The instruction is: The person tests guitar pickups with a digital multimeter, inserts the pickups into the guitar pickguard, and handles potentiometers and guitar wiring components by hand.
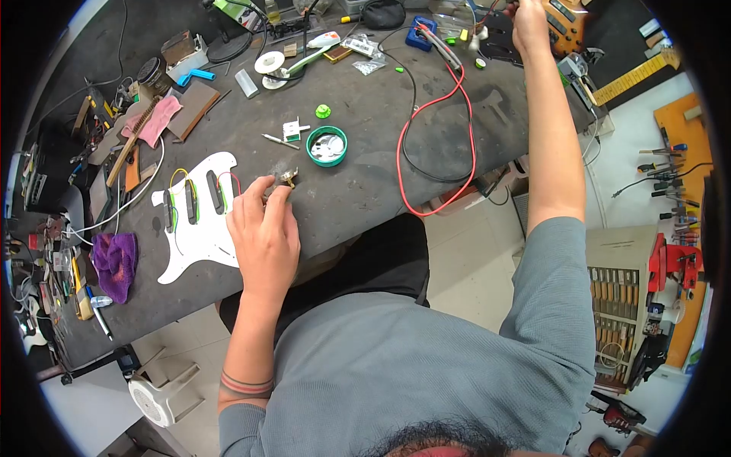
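My left hand (265,232) rests over the right end of a white guitar pickguard (204,236), which carries three black pickups and coloured wires. Its fingers are curled, with the tips close together; whatever lies between them is mostly hidden. Just beyond the fingertips is a small metal part (288,177), perhaps a potentiometer. At the far right my right hand (531,30) reaches to the back of the bench, beside a sunburst guitar body (567,30). The top of the picture cuts into this hand, so its grip does not show.
A green round container (327,146) stands mid-bench, near a white switch-like part (292,129) and a green knob (323,111). Red and black cables (474,137) loop to the bench's front edge. A purple cloth (115,266) and cluttered tools lie left. Behind is a solder spool (270,62).
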The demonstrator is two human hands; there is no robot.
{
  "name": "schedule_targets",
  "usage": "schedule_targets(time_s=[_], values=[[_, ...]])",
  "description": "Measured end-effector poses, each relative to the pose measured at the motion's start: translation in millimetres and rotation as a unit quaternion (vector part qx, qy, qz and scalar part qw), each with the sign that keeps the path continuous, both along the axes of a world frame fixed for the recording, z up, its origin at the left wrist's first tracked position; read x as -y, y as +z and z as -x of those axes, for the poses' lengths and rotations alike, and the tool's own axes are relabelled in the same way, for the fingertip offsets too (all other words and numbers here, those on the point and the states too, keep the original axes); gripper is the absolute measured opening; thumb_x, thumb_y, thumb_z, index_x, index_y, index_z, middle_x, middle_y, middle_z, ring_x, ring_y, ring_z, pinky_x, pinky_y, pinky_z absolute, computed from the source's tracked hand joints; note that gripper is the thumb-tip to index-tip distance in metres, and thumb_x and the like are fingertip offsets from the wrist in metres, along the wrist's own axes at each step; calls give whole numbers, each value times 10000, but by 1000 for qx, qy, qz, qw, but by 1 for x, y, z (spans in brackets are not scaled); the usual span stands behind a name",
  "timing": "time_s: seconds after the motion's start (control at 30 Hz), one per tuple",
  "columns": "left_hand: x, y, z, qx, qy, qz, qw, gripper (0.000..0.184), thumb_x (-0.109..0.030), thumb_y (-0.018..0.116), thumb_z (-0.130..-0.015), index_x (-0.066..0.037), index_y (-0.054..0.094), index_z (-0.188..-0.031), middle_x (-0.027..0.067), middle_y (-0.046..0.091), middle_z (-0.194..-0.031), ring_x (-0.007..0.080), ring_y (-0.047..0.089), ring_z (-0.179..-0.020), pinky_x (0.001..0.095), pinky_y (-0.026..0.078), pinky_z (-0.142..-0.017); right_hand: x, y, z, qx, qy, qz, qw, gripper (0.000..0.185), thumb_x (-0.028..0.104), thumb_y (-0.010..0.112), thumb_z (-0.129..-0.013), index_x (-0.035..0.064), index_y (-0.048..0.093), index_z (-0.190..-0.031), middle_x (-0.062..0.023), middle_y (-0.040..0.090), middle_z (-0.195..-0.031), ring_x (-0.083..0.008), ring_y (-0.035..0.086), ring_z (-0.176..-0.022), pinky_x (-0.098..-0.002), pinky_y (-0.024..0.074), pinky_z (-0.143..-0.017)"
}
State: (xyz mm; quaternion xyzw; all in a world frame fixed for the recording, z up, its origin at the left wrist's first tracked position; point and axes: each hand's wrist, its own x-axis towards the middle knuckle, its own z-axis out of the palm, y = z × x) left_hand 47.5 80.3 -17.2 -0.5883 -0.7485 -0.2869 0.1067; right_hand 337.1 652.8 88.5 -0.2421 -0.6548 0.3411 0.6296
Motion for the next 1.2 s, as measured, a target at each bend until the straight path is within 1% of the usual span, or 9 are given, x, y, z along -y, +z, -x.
schedule_targets(time_s=[0.07,0.13,0.17,0.27,0.5,0.6,0.67,0.77,1.2], values=[[1,0,0,7,3,5,1000,343,21,796,-963,-79,721,-1283,106,657,-1443,347,644,-1281,502,474,-1118,3,10,-1,-8,-13,-41,999,154,193,579,-1185,118,708,-1222,2,669,-1041,-129,639,-993,-312,515,-926],[2,2,0,4,3,0,1000,348,12,804,-957,-80,720,-1282,105,657,-1442,348,641,-1287,505,470,-1122,28,26,-1,-56,44,12,997,141,198,579,-1191,135,704,-1198,28,662,-992,-95,634,-890,-282,516,-806],[1,3,-1,3,2,-2,1000,351,8,808,-953,-81,720,-1281,104,657,-1442,349,640,-1290,506,467,-1123,56,37,0,-59,44,46,996,128,202,583,-1200,158,702,-1184,46,658,-954,-67,617,-782,-254,488,-673],[-2,3,-3,-2,-15,-18,1000,384,-12,828,-937,-79,709,-1296,104,657,-1447,349,634,-1304,507,460,-1130,69,50,-6,-80,27,39,996,122,212,586,-1208,172,701,-1198,46,666,-953,-65,613,-738,-246,475,-615],[-32,20,-16,9,-56,-27,998,573,-109,887,-918,-96,640,-1434,112,642,-1501,360,607,-1373,504,443,-1154,134,52,-8,-109,75,52,990,120,195,636,-1185,109,701,-1238,-2,725,-992,-116,655,-758,-319,542,-656],[-58,25,-22,1,-54,-17,998,730,-220,930,-899,-105,592,-1536,126,632,-1523,347,602,-1399,529,441,-1145,112,36,-37,-65,155,73,983,284,222,547,-1238,68,704,-1418,-33,694,-1152,-151,635,-984,-349,580,-898],[-79,20,-22,-24,-42,-18,999,832,-310,956,-876,-112,567,-1585,146,634,-1512,327,614,-1390,546,449,-1110,140,37,-28,-46,170,70,982,264,181,518,-1251,61,684,-1418,-65,704,-1232,-172,662,-1039,-390,582,-974],[-92,21,-22,-6,-37,56,998,884,-358,936,-907,-112,525,-1649,127,634,-1525,329,603,-1387,533,446,-1111,166,40,-16,-70,168,81,980,261,157,535,-1238,37,689,-1412,-67,742,-1224,-169,709,-1032,-362,583,-930],[-92,8,-8,-43,-44,60,996,772,-340,910,-915,-111,594,-1582,85,697,-1317,298,636,-1268,493,458,-1012,232,49,45,-95,240,142,956,256,195,558,-1233,43,679,-1400,-65,732,-1169,-178,685,-1055,-380,559,-969]])
